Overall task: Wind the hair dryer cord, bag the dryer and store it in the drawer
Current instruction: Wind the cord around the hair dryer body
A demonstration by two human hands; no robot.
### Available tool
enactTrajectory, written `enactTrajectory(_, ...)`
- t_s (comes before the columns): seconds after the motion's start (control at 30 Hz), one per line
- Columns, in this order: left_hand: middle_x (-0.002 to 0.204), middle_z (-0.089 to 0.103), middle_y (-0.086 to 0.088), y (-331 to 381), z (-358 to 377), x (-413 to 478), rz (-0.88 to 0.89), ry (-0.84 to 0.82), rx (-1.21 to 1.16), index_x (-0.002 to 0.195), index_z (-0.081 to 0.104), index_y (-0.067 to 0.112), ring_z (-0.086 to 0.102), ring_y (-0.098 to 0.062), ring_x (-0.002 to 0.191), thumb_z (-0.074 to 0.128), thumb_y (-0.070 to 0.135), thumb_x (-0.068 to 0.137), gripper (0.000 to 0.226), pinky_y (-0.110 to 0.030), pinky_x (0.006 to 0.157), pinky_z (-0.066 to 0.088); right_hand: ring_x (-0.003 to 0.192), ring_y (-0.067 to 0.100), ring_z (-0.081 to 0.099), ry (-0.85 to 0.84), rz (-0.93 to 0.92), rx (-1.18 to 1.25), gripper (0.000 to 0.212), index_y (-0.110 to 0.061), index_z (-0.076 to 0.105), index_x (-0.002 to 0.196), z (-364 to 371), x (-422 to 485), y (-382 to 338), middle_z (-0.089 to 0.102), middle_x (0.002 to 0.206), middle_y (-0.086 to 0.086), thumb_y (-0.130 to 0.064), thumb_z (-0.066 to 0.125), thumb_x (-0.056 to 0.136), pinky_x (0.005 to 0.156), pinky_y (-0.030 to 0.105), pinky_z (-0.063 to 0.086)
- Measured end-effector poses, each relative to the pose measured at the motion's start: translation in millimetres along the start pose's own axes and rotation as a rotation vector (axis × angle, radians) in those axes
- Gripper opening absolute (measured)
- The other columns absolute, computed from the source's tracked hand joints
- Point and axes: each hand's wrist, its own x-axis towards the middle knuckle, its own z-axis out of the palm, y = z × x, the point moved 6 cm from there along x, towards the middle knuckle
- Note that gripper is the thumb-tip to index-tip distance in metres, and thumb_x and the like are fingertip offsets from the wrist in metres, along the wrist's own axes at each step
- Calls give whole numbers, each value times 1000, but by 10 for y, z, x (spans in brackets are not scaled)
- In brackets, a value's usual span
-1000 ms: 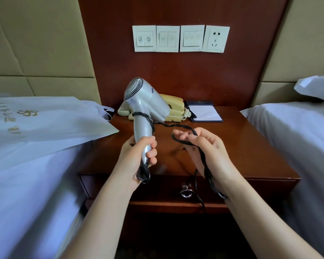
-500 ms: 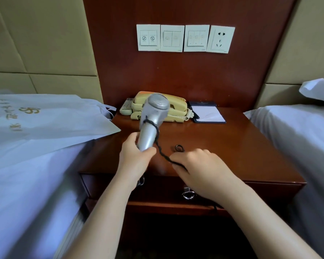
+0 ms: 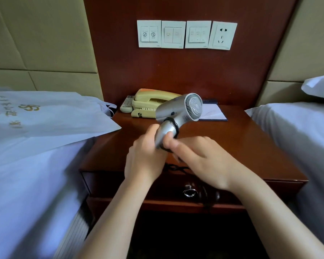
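Two beds flank the scene, left bed and right bed, with a wooden worktop between them. A white bag lies flat on the left bed, its corner overhanging the worktop, not opened up. The drawer under the worktop is closed, its metal pull facing front.

Left hand is wrapped round the lower handle of the hair dryer, which is held above the worktop and tilted, grille end to the right. Right hand is curled, thumb against the handle, apparently pinching the cord there. A couple of black turns sit at the top of the handle; loose cord trails below the right hand past the drawer front, blurred.

Step in hand looks like cord winding, early in the task. Next move likely calls for more turns of the slack round the handle, kept snug, with the plug end secured before reaching for the bag.
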Motion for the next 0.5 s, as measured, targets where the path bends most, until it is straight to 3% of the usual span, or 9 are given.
enactTrajectory(0.1, 101, 66, -3, -83, -80, 66, -26, 57, 23, 113, 53, 34, 59, -34, 95, 34, 55, 92, 35, -44, 82, 49, 51, 9, 34, -13, 63, 375, 53, -4, 47, 63, -27, -7, 128, 40, 53, -4, -38, 31, 100, 55, 22, 31)
enactTrajectory(0.17, 101, 66, -5, -203, -142, 129, -68, 75, 20, 113, 55, 34, 59, -35, 95, 33, 55, 93, 36, -43, 83, 49, 48, 5, 26, -27, 66, 476, 45, -7, 45, 61, -54, -32, 178, 33, 52, -8, -27, 37, 100, 48, 12, 24)
enactTrajectory(0.33, 82, 65, -5, -513, -327, 225, -162, 60, 11, 86, 57, 29, 58, -31, 78, 35, 45, 95, 29, -34, 67, 41, 46, 3, 19, 168, 122, 462, 45, -17, 33, 54, -191, -68, 413, 23, 49, -11, -21, 59, 91, 42, 14, 17)
enactTrajectory(0.43, 64, 61, 5, -561, -322, 244, -135, -101, -95, 74, 61, 41, 48, -18, 55, 41, 42, 96, 29, -33, 58, 39, 45, 2, 20, 304, 161, 401, 47, -21, 32, 52, -311, -36, 607, 25, 46, -13, -24, 58, 91, 43, 18, 17)
enactTrajectory(0.5, 50, 54, 10, -524, -313, 198, -99, -207, -127, 77, 65, 42, 37, -10, 44, 48, 32, 96, 27, -30, 53, 32, 49, 5, 21, 371, 165, 284, 49, -19, 32, 52, -442, -26, 722, 24, 48, -11, -34, 58, 90, 47, 26, 17)
